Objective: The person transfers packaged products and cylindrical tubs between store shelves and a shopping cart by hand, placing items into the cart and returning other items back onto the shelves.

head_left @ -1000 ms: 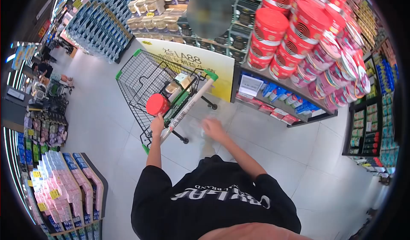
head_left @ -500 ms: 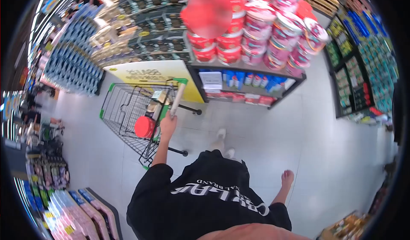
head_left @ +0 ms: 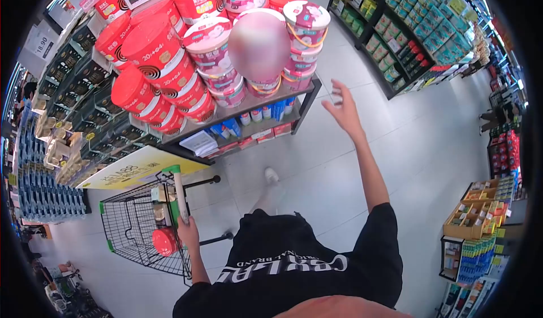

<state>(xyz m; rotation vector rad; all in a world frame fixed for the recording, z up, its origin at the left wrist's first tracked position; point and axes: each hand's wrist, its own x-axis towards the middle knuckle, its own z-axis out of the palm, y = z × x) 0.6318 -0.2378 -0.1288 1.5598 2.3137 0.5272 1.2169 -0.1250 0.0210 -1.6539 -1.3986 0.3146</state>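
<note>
My left hand (head_left: 187, 227) grips the white handle (head_left: 180, 193) of a black wire shopping cart (head_left: 131, 230) with green corners. A red round tub (head_left: 164, 241) and a few boxed items lie in the cart. My right hand (head_left: 343, 107) is raised in the air with its fingers spread and holds nothing. It is nearest to a pink-and-white tub (head_left: 306, 26) stacked on the display shelf (head_left: 294, 94), apart from it.
Red tubs (head_left: 151, 52) and pink tubs are piled high on the display ahead. A yellow sign (head_left: 136, 168) leans by the cart. Shelves of green packs (head_left: 430, 29) line the aisle on the right, and a stand with boxes (head_left: 475, 210) is lower right.
My view has swung right, so the cart now lies at lower left. My right hand rose from beside my hip up toward the tub display. My left hand stayed on the handle.
</note>
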